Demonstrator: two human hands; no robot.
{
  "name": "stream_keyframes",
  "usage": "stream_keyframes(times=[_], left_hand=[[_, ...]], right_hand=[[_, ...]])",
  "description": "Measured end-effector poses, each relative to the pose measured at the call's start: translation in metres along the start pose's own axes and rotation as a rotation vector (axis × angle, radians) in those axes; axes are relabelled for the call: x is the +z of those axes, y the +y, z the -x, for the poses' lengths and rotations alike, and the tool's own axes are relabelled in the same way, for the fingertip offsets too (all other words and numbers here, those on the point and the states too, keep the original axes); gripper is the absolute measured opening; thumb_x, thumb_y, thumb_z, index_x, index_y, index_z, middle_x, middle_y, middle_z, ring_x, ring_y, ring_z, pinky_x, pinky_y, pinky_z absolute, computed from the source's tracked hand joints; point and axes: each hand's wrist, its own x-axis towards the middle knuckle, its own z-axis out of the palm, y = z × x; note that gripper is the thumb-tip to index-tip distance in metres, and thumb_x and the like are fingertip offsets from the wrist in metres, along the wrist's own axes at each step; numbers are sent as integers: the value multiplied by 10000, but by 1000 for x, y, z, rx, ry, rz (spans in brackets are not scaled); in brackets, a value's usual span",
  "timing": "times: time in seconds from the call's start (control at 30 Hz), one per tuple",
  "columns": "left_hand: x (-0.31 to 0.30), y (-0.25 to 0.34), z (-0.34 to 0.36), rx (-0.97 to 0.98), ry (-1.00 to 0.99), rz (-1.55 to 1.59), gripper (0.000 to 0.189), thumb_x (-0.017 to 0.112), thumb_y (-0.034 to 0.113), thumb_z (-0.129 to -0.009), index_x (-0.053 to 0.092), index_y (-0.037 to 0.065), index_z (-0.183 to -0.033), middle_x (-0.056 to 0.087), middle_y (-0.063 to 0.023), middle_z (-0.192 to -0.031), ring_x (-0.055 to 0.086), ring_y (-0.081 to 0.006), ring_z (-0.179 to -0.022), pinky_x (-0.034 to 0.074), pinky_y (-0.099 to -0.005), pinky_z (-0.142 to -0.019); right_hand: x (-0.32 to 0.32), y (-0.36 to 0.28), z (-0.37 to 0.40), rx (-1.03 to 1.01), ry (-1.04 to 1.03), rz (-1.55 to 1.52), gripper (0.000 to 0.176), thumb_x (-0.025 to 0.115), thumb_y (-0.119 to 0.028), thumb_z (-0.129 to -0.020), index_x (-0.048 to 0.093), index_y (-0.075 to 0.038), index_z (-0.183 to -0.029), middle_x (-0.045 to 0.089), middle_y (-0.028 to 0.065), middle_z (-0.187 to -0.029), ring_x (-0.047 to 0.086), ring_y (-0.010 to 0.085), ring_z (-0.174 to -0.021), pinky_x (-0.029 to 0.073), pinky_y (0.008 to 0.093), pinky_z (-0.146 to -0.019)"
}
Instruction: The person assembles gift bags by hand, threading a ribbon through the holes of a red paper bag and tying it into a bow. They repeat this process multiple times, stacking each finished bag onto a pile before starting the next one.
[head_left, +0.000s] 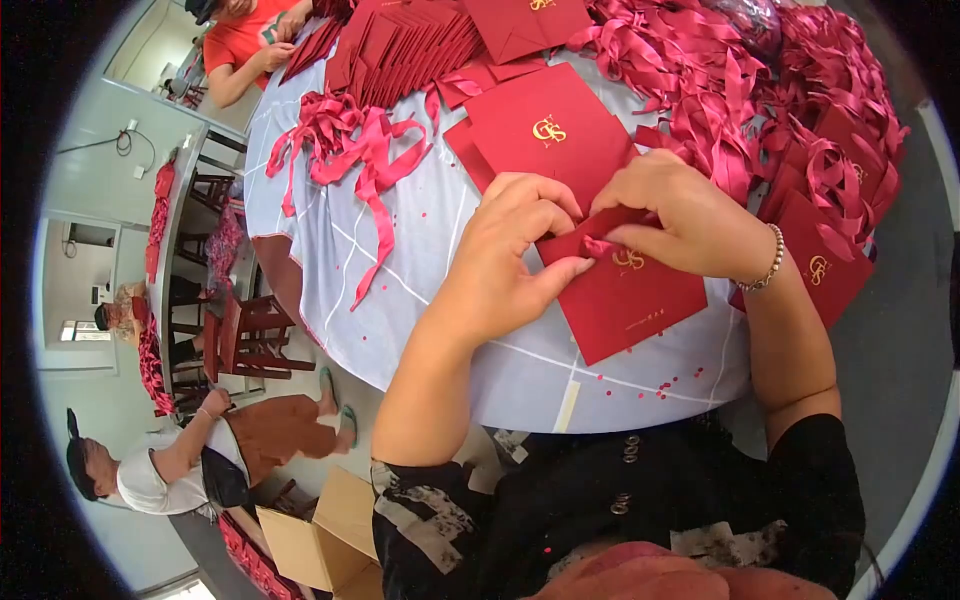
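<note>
A red paper bag (640,310) with a gold logo lies flat near the table's front edge, its top edge toward my hands. My left hand (515,255) pinches the bag's upper left edge, thumb against a short bit of red ribbon. From the other side, my right hand (685,215) grips the ribbon (597,246) and the top edge between curled fingers and thumb. What lies behind the fingers is hidden. Just beyond my hands rests another red bag (545,125) with the same gold logo, on top of more bags.
Loose red ribbons (375,160) lie at left, and a big ribbon heap (700,90) with finished-looking bags fills the right. Stacked red bags (400,50) stand at the back. A co-worker in orange (240,50) sits across; another person (190,450) walks at left near a cardboard box (325,535).
</note>
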Motion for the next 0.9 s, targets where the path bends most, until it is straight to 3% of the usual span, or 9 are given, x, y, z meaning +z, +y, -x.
stream_keyframes(times=[0.07,0.1,0.2,0.33,0.4,0.43,0.67,0.73,0.9], left_hand=[[-4,-2,-1,35,-162,117,248,776,52,-736,588,48,-898,609,-79,-1042,563,-226,-1014,425,-336,-920],[-5,-3,0,34,-163,118,248,776,52,-736,588,48,-898,609,-79,-1042,563,-226,-1014,425,-336,-920],[-9,-6,2,-469,-268,654,133,547,67,-956,592,8,-1066,609,-51,-1075,534,-138,-1042,425,-315,-937],[-15,-11,3,-470,-342,683,163,566,50,-931,607,-1,-1080,610,-72,-1073,544,-174,-1049,419,-323,-946],[-17,-24,3,-85,-556,400,151,585,40,-905,628,-6,-1042,607,-89,-1046,552,-219,-1041,421,-340,-938],[-16,-25,3,-15,-567,399,123,616,40,-872,638,-15,-980,602,-101,-1011,553,-249,-1003,427,-353,-909],[-14,-21,1,-58,-586,480,88,654,50,-848,667,10,-925,624,-84,-978,577,-251,-932,467,-349,-818],[-12,-21,-2,65,-501,464,55,666,49,-834,672,1,-861,633,-77,-924,583,-239,-889,472,-343,-785],[-41,-35,5,1,-343,233,52,677,30,-808,693,-13,-834,644,-69,-864,592,-227,-883,471,-328,-789]], right_hand=[[1,-1,0,-16,-25,-30,158,701,-142,-783,659,-47,-901,657,135,-833,615,320,-834,445,409,-853],[2,-2,0,-36,-50,-57,152,700,-137,-782,661,-50,-900,656,133,-832,619,318,-831,432,412,-880],[-1,-5,0,-16,-56,-125,114,721,-84,-758,656,-48,-845,632,78,-795,581,275,-818,404,384,-907],[5,-4,4,-26,-65,-139,104,725,-90,-764,654,-58,-833,625,58,-778,596,246,-801,355,415,-1025],[1,-10,3,-30,-197,-117,108,684,-146,-809,657,-67,-877,665,74,-854,626,271,-872,306,483,-1098],[0,-11,3,-31,-198,-119,108,684,-146,-809,657,-67,-877,665,74,-854,626,271,-872,306,483,-1098],[0,-9,2,-39,-276,-235,77,717,-141,-803,670,-90,-836,649,26,-789,632,215,-814,251,515,-1123],[-5,-8,2,-19,-295,-277,73,741,-122,-796,675,-91,-794,638,8,-753,624,197,-777,241,515,-1130],[-26,-11,7,-103,-333,-329,78,745,-117,-787,677,-79,-791,650,3,-769,629,186,-781,257,526,-1116]])
